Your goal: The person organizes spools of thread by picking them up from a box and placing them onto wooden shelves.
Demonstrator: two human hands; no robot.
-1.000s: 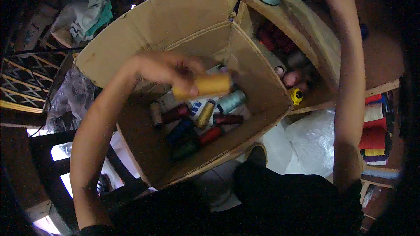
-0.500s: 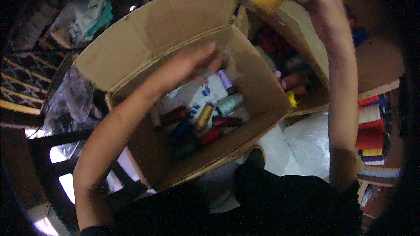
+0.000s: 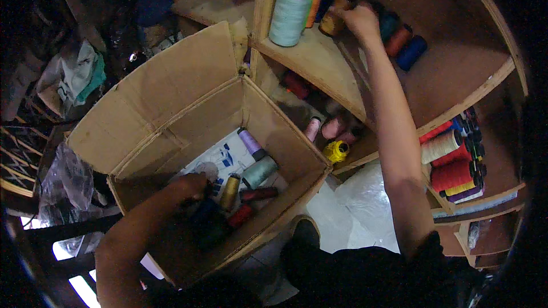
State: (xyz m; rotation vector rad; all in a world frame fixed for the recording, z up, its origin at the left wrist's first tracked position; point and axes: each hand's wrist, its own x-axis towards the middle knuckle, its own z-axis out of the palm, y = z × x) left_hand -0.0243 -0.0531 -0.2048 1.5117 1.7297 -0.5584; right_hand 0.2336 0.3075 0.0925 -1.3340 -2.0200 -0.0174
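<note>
Right hand: the right hand reaches up to the shelf, fingers closed around a gold spool.
Gold spool position: near upright, slightly tilted, at the upper shelf; whether its base bears fully on the board cannot be told.
Shelf, left of the hand: pale blue spool upright near the front edge; a green spool, an orange spool and a navy spool close behind and beside it.
Shelf, right of the hand: dark teal spool, rust spool and blue spool in a slanting row.
Left hand: the left hand is down inside the cardboard box, dim and seen from above; grip cannot be told. A pale grey object sits right at the fingers.
Box contents: lavender spool, grey-green spool, olive-gold spool, maroon spool and red spool, lying at various angles; darker spools near the left hand, poorly lit.
Lower compartment: yellow spool near the front, beside pink spools.
Right-hand rack: white spool above a scarlet spool, both on their sides.
Floor: clear plastic beside the box.
</note>
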